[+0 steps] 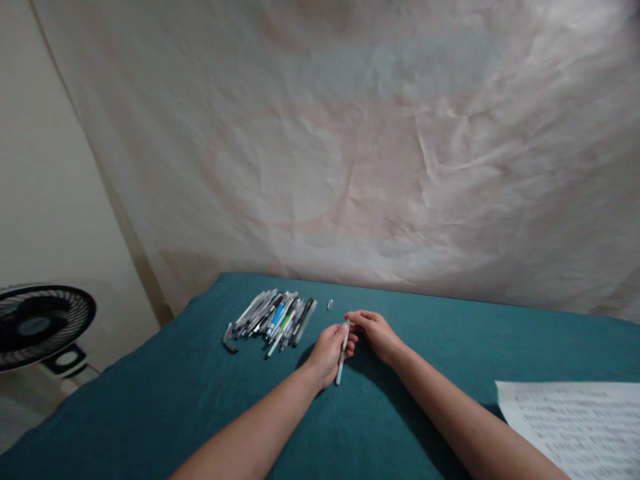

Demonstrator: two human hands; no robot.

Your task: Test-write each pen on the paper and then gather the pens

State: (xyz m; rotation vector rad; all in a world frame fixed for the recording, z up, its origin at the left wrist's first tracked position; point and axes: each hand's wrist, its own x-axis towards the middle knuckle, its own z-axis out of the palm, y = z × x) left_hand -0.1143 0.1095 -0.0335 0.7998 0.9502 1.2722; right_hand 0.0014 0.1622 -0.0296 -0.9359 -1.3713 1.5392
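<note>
A slim pale pen (pixel 342 363) is gripped in my left hand (pixel 327 353), its lower end sticking out toward me. The fingers of my right hand (pixel 376 333) are pinched together at the pen's upper end; what they hold there, if anything, is too small to make out. A heap of pens (pixel 275 321) lies to the left of my hands, mostly clear and black barrels, with a blue one and a green one among them. Just beyond my hands, a small clear piece (pixel 330 305) rests on the cloth.
A dark green cloth (pixel 200 400) covers the table. At the right front lies a sheet of paper (pixel 575 427) with rows of writing. A black fan (pixel 40 327) stands off the table's left side. Behind hangs a wrinkled pale sheet (pixel 350 147).
</note>
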